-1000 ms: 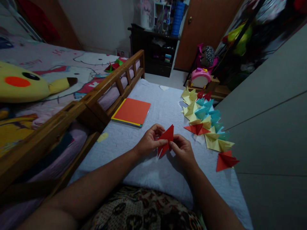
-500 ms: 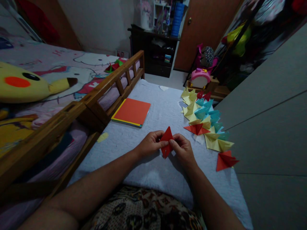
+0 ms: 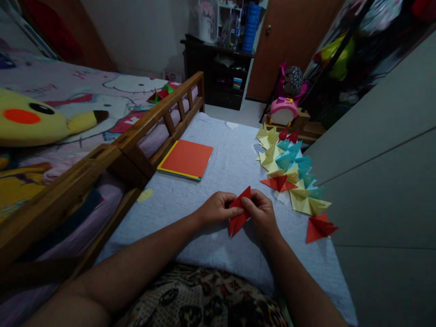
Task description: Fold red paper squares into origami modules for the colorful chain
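Observation:
Both hands grip one red folded paper (image 3: pixel 239 221), a diamond shape with a slit at its lower end, tilted to the right just above the bed sheet. My left hand (image 3: pixel 218 210) pinches its left edge, thumb on the front and fingers behind. On the other side my right hand (image 3: pixel 261 212) presses its thumb on the upper front, the fingers hidden behind. To the right lie rows of folded paper pieces: yellow ones (image 3: pixel 308 202), blue ones (image 3: pixel 288 160), a red one (image 3: pixel 279 183) and another red one (image 3: pixel 320 228). A stack of square paper (image 3: pixel 188 158), orange on top, rests at the left.
A wooden bed rail (image 3: pixel 136 131) runs along the left, with a yellow plush toy (image 3: pixel 30 119) on the bed beyond. A pale cabinet panel (image 3: pixel 384 190) stands close on the right. At the back are a dark cabinet (image 3: pixel 218 75) and a pink toy (image 3: pixel 284 110).
The red folded paper has turned from upright to leaning right, its top now further right and its slit end lower. My hands stay closed on it, the thumbs slightly shifted.

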